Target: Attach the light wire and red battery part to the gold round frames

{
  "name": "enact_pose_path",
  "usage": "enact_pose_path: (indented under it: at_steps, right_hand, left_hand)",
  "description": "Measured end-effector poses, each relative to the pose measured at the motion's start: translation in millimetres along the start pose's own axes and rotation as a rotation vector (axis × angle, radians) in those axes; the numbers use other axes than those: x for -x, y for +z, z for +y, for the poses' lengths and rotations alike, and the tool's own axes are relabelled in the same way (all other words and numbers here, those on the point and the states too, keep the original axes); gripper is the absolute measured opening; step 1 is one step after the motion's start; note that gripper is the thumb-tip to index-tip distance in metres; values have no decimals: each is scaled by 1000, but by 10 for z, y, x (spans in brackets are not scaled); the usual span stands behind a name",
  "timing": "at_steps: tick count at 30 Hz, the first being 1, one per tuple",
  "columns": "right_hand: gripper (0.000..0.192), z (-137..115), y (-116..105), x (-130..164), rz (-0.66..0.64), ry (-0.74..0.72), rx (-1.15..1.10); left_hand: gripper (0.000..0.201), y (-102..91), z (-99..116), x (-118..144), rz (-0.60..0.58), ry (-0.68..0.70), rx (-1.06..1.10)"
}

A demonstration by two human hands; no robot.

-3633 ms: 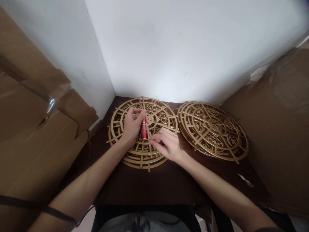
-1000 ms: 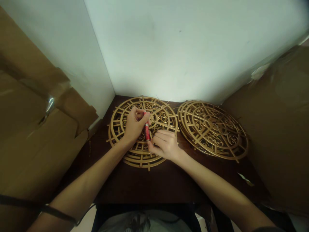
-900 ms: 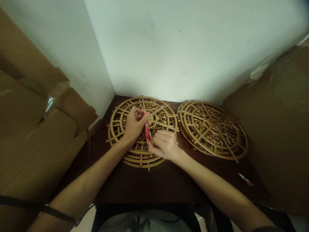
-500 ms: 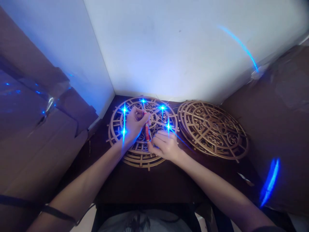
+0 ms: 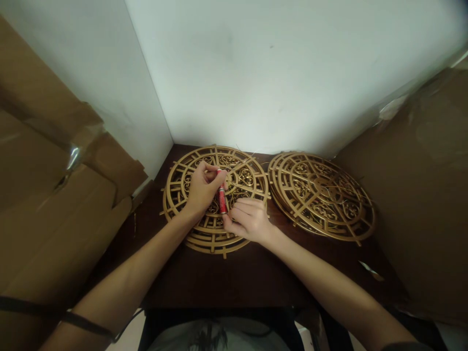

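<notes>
Two red batteries [image 5: 222,202], seemingly set end to end, stand over a round gold openwork panel [image 5: 175,175]. My left hand [image 5: 204,187] pinches their upper end between thumb and fingers. At the lower end, my right hand [image 5: 250,219] is closed with curled fingers, its thumb pressing the battery tip. Whether a wire is also caught in those fingers I cannot make out. Thin wires [image 5: 244,161] run over the back of the panel. Beneath it lie more such panels [image 5: 215,246], stacked.
On the right lies a second stack of gold panels [image 5: 325,190]. A small pale-bladed tool, perhaps a knife [image 5: 371,271], rests on the dark table [image 5: 219,282]. Cardboard [image 5: 47,204] flanks the left, brown board [image 5: 413,195] the right, and a white wall [image 5: 256,87] the back.
Several bright blue lights around the front panel have gone out, and their blue glow on the walls is gone. Both hands stay nearly where they were.
</notes>
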State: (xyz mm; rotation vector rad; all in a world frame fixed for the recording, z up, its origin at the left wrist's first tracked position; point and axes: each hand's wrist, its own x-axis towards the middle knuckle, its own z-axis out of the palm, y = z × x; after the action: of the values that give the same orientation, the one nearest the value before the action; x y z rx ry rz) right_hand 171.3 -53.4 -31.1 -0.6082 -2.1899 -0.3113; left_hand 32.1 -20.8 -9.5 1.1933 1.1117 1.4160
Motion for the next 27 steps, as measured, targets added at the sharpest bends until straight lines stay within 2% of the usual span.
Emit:
enact_pose_path:
  at_steps: [14, 27]
  right_hand:
    - [36, -9, 11, 16, 31, 5, 13]
    - [36, 8, 35, 31, -2, 17, 0]
  left_hand:
    - [28, -16, 14, 6, 7, -16, -6]
    - [28, -10, 32, 3, -2, -44, 8]
